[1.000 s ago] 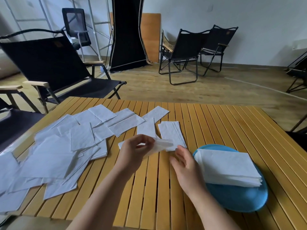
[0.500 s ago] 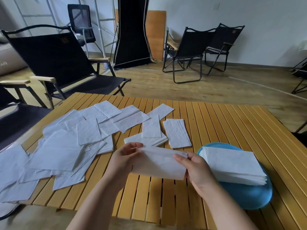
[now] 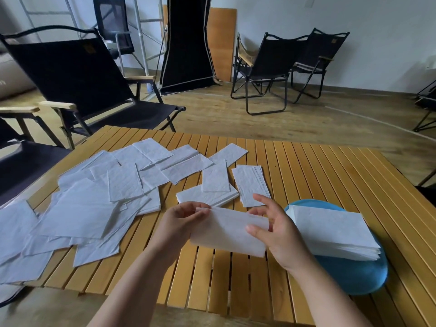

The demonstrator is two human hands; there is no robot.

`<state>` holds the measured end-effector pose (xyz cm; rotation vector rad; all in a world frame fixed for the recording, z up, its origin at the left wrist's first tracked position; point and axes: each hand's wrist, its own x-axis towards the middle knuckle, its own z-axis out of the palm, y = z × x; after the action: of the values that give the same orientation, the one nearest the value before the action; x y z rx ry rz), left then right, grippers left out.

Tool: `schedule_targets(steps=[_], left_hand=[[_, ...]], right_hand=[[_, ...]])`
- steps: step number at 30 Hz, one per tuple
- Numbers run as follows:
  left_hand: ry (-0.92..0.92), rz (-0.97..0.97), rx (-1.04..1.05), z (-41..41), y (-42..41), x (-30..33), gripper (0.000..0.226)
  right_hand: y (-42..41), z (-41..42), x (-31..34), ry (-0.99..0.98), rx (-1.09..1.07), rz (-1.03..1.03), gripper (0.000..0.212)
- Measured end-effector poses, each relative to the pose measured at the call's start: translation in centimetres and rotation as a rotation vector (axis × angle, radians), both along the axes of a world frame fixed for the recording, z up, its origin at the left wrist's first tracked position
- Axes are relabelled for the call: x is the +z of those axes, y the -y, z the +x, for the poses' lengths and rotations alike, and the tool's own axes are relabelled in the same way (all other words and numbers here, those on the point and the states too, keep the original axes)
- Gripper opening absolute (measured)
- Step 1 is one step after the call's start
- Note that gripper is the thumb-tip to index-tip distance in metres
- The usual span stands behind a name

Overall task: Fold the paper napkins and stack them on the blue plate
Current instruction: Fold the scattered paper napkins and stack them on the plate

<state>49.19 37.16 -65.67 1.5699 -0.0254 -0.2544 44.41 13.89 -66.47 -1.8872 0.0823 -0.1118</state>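
Loose white paper napkins (image 3: 77, 208), unfolded, piled w/ overlap along left edge of slatted yellow wooden table (image 3: 318, 175); a few narrow folded white napkins (image 3: 251, 185) toward middle. Above the near edge, left hand (image 3: 179, 224) pinches left end of a white half-folded napkin (image 3: 230, 232), fingers curled on its top corner. Right hand (image 3: 277, 234) holds right end, thumb on front, other fingers spread. Round blue plate (image 3: 354, 277) near right edge carries stack of folded white napkins (image 3: 335, 232).
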Motion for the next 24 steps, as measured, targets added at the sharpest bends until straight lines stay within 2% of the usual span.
schedule_targets(steps=[4,9,13,17,21,24], left_hand=[[0.007,0.007,-0.007,-0.14,0.07,0.23,0.014],[0.026,0.034,-0.028,-0.24,0.23,0.3,0.017],[0.054,0.036,-0.055,-0.2,0.15,0.06,0.026],[0.075,0.055,-0.058,-0.05,0.22,-0.23,0.032],[0.212,0.201,0.005,0.44,0.41,-0.27,0.019],[0.248,0.2,0.007,0.48,0.57,-0.12,0.018]], right_hand=[[-0.2,-0.37,0.16,0.033,-0.013,-0.083,0.03],[-0.22,-0.57,0.54,0.045,-0.028,-0.099,0.01],[-0.06,-0.58,0.42,0.032,-0.058,-0.125,0.006],[0.01,-0.26,0.36,0.115,-0.07,-0.17,0.01],[0.06,-0.21,0.4,0.243,-0.065,-0.239,0.008],[-0.2,-0.45,0.77,0.255,-0.062,-0.151,0.009]])
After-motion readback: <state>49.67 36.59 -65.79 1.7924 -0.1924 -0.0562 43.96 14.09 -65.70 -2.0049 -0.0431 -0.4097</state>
